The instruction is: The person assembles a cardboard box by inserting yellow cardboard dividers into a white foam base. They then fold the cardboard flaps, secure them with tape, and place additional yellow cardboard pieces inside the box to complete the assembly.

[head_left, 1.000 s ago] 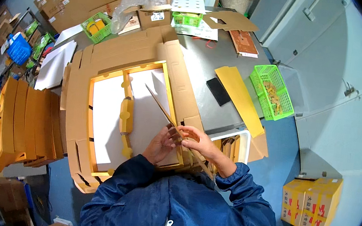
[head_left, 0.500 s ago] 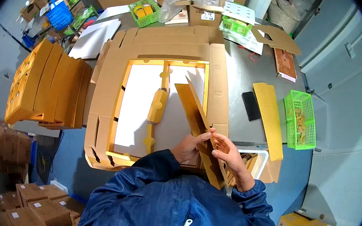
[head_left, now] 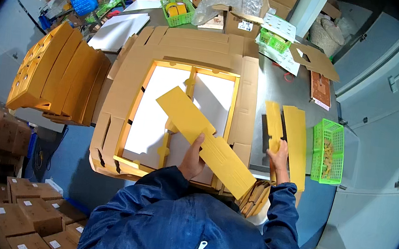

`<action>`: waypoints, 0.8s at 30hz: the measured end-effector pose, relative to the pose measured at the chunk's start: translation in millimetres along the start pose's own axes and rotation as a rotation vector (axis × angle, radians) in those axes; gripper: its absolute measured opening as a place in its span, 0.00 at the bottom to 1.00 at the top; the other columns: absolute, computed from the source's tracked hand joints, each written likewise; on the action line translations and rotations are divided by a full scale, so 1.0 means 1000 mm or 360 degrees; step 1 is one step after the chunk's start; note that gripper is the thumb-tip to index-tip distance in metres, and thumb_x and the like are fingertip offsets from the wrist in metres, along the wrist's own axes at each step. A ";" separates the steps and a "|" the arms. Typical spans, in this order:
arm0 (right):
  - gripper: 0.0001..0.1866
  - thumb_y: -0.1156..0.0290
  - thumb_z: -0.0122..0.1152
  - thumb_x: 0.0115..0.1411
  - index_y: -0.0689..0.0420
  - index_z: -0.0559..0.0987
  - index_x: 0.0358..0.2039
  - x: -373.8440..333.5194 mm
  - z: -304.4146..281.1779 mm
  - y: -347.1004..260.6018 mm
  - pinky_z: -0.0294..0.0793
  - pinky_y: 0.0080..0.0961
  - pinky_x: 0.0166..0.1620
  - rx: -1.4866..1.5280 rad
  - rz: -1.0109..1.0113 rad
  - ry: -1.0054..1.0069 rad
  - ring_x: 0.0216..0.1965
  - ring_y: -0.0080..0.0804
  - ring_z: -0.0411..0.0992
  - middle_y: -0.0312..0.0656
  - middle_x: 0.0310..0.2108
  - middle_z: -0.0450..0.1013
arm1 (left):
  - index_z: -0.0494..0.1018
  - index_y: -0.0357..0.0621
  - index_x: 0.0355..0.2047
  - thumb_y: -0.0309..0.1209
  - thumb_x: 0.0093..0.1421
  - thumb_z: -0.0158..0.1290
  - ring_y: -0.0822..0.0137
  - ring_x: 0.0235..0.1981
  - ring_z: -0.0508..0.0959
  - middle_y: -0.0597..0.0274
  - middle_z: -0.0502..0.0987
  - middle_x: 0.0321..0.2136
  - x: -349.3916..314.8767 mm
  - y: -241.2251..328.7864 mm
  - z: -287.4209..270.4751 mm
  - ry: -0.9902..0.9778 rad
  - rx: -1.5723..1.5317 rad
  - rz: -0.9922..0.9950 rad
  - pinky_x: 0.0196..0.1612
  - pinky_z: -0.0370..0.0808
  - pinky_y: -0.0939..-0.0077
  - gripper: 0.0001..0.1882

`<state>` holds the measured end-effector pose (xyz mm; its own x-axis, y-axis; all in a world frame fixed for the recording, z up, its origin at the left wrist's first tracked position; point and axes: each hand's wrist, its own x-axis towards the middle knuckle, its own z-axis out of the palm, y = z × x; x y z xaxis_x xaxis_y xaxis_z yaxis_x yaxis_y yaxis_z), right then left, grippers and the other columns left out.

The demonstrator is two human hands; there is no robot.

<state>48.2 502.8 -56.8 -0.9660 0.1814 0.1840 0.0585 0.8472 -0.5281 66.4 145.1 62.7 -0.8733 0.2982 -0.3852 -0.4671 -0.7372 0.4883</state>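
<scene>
The left hand [head_left: 192,159] grasps a wide yellow cardboard strip [head_left: 227,164] near its middle, the thumb lying on top and the other fingers out of sight underneath. The strip slants across the lower part of a shallow yellow frame [head_left: 234,104], its far end pointing up to the left and its near end down to the right. A notch shows in its upper edge, just beyond the thumb.

The right hand [head_left: 280,160], off to the right, is closed around the near end of a narrow yellow strip [head_left: 273,120], which is notched along its side. The fingers are partly hidden, so it is hard to say whether this strip rests on the metal table [head_left: 289,93] or is held just above it. A longer yellow piece [head_left: 295,143] lies just beside it, and a green basket [head_left: 326,173] with small brown bits stands further right.

The frame has white panels [head_left: 160,100] inside, parted by a yellow divider [head_left: 190,88], and sits within opened brown cardboard [head_left: 194,42]. Folded cardboard pieces [head_left: 254,199] stand below the right end of the wide strip.
</scene>
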 end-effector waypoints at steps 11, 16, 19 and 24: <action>0.51 0.56 0.69 0.45 0.62 0.50 0.62 0.003 -0.076 -0.280 0.59 0.40 0.59 0.0484 -0.0512 -0.0718 0.58 0.57 0.57 0.62 0.56 0.59 | 0.65 0.35 0.48 0.29 0.60 0.49 0.65 0.47 0.71 0.55 0.70 0.46 -0.002 -0.028 0.011 -0.0443 0.1738 0.0613 0.51 0.68 0.69 0.17; 0.53 0.60 0.72 0.38 0.66 0.53 0.59 0.000 -0.059 -0.255 0.62 0.41 0.53 0.0112 -0.0626 -0.0260 0.50 0.53 0.63 0.57 0.49 0.63 | 0.54 0.40 0.58 0.31 0.60 0.51 0.65 0.51 0.69 0.56 0.67 0.52 -0.013 0.013 0.006 -0.0730 0.0959 -0.0002 0.56 0.65 0.67 0.28; 0.52 0.61 0.72 0.37 0.67 0.54 0.59 -0.010 -0.055 -0.259 0.62 0.41 0.51 0.0017 -0.0796 -0.0161 0.47 0.51 0.63 0.55 0.46 0.63 | 0.61 0.41 0.55 0.33 0.63 0.50 0.68 0.50 0.69 0.59 0.69 0.50 -0.009 0.029 0.005 -0.0484 0.0631 0.0128 0.56 0.64 0.71 0.21; 0.34 0.65 0.70 0.41 0.61 0.66 0.49 -0.015 -0.041 -0.265 0.68 0.38 0.41 0.0160 -0.0806 -0.0210 0.38 0.48 0.69 0.50 0.35 0.69 | 0.69 0.39 0.49 0.29 0.65 0.46 0.71 0.48 0.71 0.63 0.73 0.45 -0.005 0.032 -0.013 -0.0371 0.0774 0.0216 0.54 0.66 0.76 0.14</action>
<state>57.8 295.7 114.1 -0.8909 -0.3077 0.3340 -0.4415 0.7591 -0.4784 57.2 112.2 70.0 -0.9119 0.3868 -0.1371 -0.3099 -0.4302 0.8479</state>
